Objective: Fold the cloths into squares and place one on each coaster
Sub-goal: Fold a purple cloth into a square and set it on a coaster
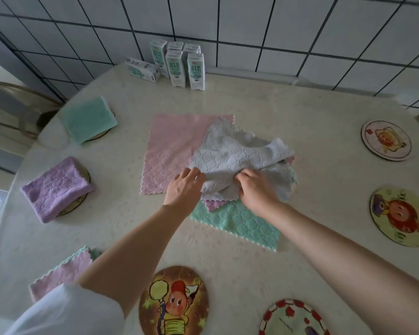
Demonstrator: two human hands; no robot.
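grey cloth (230, 153), centre frame: judged soft, light, limp. right hand (254, 189) pinches its near edge; left hand (183, 187) fingers together there, grip unclear. best held at corners.

The left hand (184, 187) and right hand (255, 189) pinch (fingers (243, 176) curled).
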